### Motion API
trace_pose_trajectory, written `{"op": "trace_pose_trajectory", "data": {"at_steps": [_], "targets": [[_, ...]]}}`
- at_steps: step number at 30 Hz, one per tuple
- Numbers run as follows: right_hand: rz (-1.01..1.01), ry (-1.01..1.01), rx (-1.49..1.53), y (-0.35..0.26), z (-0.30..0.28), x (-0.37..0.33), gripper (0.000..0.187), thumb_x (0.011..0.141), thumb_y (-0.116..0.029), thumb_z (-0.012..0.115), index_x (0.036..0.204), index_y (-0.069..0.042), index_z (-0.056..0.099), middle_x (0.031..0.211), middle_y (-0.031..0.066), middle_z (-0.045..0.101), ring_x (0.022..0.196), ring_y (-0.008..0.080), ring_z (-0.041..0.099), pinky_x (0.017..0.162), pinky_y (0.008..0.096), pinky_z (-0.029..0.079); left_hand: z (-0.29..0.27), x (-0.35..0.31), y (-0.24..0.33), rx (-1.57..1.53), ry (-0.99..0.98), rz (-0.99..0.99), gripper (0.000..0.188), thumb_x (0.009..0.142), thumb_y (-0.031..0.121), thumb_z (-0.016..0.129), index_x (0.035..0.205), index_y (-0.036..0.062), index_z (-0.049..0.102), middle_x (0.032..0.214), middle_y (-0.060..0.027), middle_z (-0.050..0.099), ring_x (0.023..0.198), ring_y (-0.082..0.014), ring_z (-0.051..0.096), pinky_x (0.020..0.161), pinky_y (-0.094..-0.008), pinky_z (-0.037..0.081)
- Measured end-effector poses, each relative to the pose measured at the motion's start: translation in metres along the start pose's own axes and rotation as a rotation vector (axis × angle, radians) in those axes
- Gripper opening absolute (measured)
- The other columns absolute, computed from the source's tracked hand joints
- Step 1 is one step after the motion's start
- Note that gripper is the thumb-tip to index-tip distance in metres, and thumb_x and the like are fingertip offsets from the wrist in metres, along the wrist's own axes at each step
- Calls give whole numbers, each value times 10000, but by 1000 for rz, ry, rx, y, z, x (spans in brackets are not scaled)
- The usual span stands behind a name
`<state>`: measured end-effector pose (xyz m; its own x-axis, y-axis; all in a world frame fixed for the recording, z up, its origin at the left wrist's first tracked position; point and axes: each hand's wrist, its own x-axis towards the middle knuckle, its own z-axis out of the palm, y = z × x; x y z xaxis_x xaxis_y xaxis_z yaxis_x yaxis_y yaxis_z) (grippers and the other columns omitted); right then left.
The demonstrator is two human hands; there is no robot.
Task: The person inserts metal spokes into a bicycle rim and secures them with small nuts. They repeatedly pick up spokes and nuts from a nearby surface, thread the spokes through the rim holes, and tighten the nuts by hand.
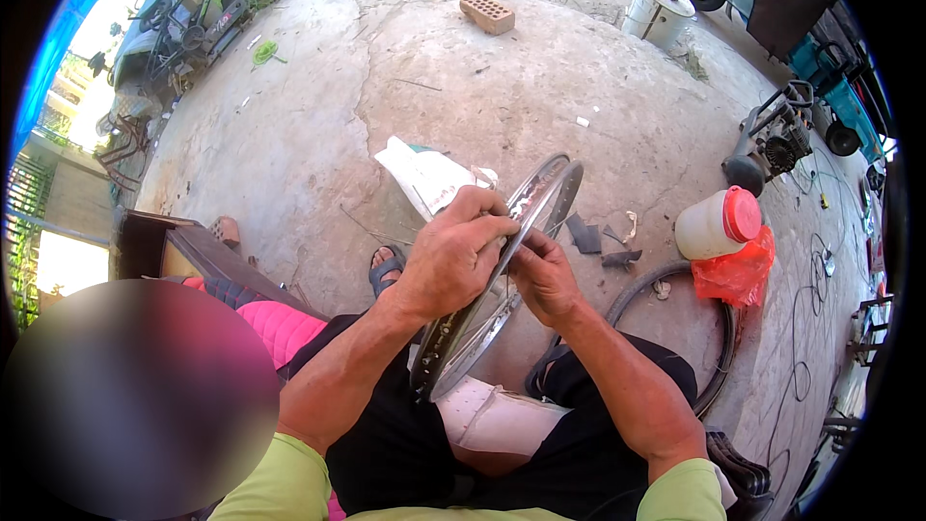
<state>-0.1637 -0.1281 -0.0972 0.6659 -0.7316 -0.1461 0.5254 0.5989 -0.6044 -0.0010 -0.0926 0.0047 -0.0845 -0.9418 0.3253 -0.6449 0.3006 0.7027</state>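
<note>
A metal bicycle wheel rim [439,352] stands tilted between my knees, its worn outer channel turned toward my left side. Thin spokes show inside it. My left hand [458,251] is closed at the rim's upper part, thumb and fingers pinched against the outer channel. From the other side my right hand [547,278] has its curled fingers against the inner face of the rim, close to the left fingertips. Whether a small part sits between the fingertips is hidden. A white sack-like piece [424,178] lies on the ground just beyond my left hand.
A black tyre [719,367] lies by my right leg, with a white red-lidded jar [709,227] and a red plastic bag [738,270] beside it. Dark rubber scraps [584,234] lie ahead. Farther off are a brick [487,14], a bucket [659,14] and a compressor [772,140]. Someone sits at my left.
</note>
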Motion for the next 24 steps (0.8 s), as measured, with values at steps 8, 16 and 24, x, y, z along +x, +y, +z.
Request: {"op": "trace_pose_trajectory", "data": {"at_steps": [8,16,24], "targets": [[3,-17,56,-1,-1,1,254,997,-129,603,1237,-51,629,1096,32,675,985,136,631,879,313,499,1,-1,3,-15,1,-8,241,821,-52,598,1034,1,698,1073,-134,596,970,-303,621,834,-376,512],[-19,56,-21,-1,4,0,267,976,-130,639,1229,-48,618,1116,29,668,979,127,629,858,294,501,5,-3,0,-6,43,22,219,824,-53,608,1028,-4,670,1071,-142,600,994,-320,608,848,-383,509],[51,-5,55,-5,-1,1,243,1003,-120,581,1232,-47,611,1123,45,663,1005,146,630,909,336,513,4,-2,0,-18,35,6,176,814,-44,616,977,-7,670,1057,-140,609,986,-317,611,842,-383,509]]}}
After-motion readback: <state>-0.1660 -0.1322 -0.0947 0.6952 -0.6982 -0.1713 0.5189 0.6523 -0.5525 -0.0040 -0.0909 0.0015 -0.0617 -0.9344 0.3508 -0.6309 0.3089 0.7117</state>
